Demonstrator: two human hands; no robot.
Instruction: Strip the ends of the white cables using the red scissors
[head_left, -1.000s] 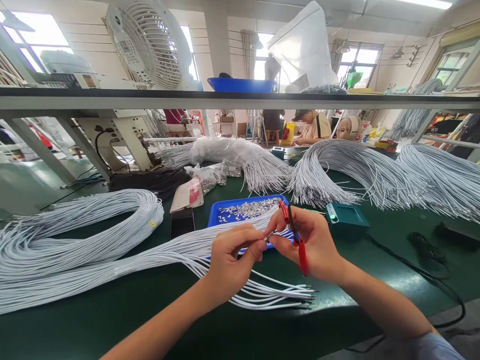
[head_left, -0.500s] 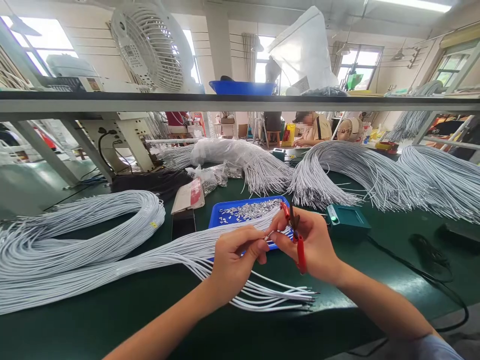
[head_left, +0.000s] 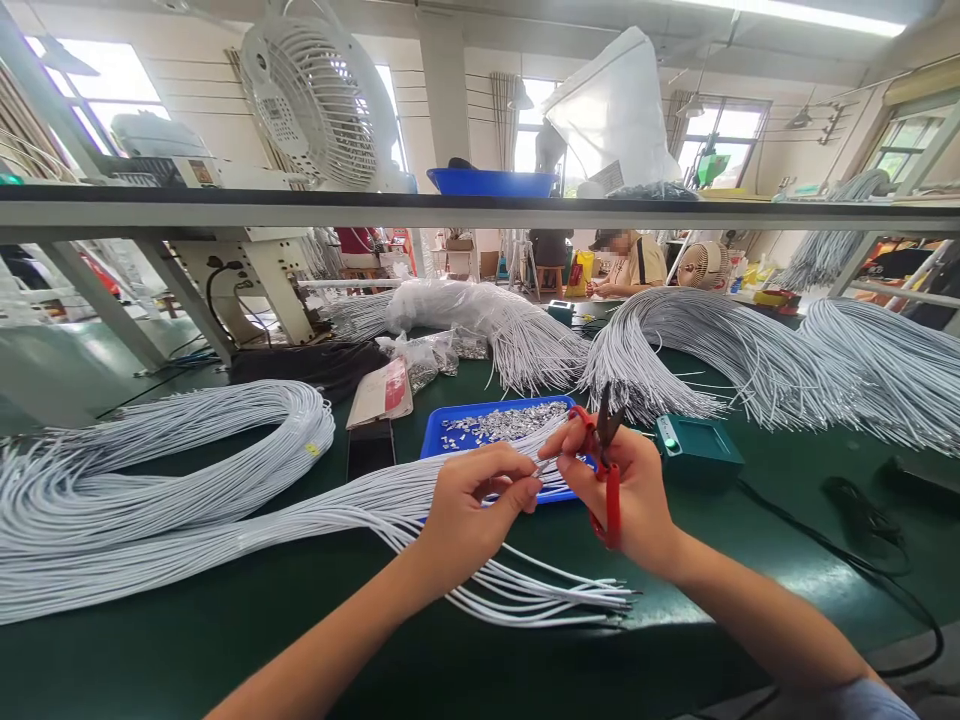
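My left hand (head_left: 476,505) pinches the end of a white cable near the middle of the view, its tip pointing right between thumb and forefinger. Red-handled scissors (head_left: 613,505) are held in my right hand (head_left: 634,490), blades up and slightly apart. The right fingertips are close beside the cable end; whether they touch it I cannot tell. Behind both hands lies a blue tray (head_left: 442,412) with many small metal pieces (head_left: 517,420). A bundle of white cables (head_left: 330,505) runs from the left under my left hand, and several loose ends (head_left: 555,600) spread out below.
Coiled cables (head_left: 292,440) lie at the left, beside a dark phone (head_left: 371,450). More cable bundles (head_left: 697,330) line the back. At right sit a green box (head_left: 697,450) and a black cord (head_left: 862,510). A shelf (head_left: 480,212) crosses above; a person (head_left: 637,262) sits beyond.
My right hand has shifted slightly right, away from the left one, and its scissors have turned so the blades show more spread. The left hand still pinches the cable. The view has tilted slightly.
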